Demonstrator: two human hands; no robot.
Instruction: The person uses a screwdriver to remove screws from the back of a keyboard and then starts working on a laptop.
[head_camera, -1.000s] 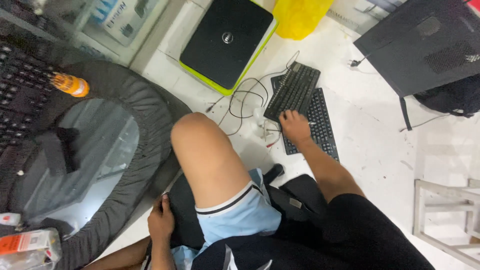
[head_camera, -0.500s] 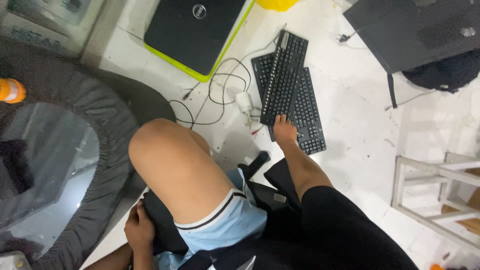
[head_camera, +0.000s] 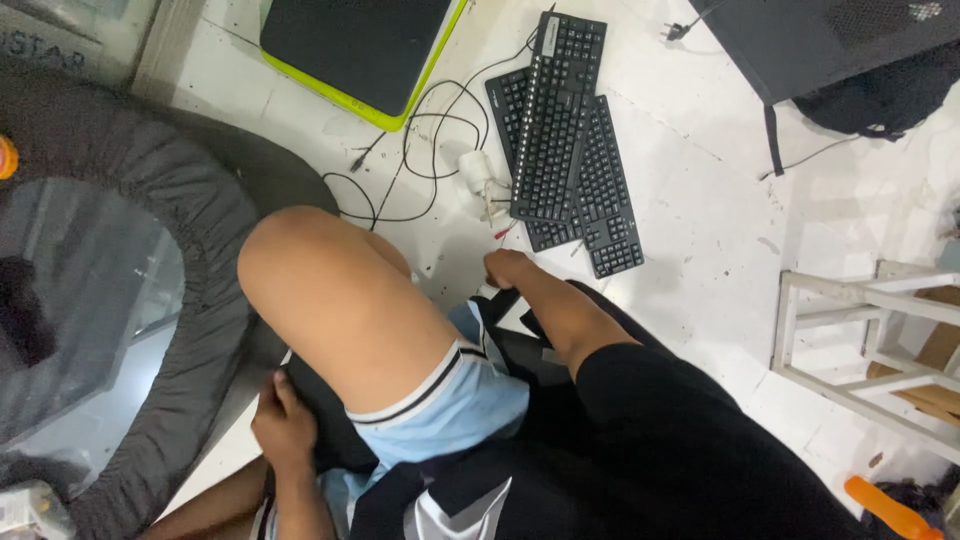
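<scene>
Two black keyboards (head_camera: 570, 150) lie stacked askew on the white floor (head_camera: 700, 230), cables tangled to their left. The right hand (head_camera: 507, 268) hovers just short of their near edge, fingers curled under and hidden; its grip cannot be judged. The left hand (head_camera: 283, 425) clutches a black seat edge (head_camera: 315, 400) beside the raised knee (head_camera: 300, 260).

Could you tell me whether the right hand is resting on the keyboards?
No, the right hand is closed just below the two stacked black keyboards, apart from them on the white floor.
</scene>
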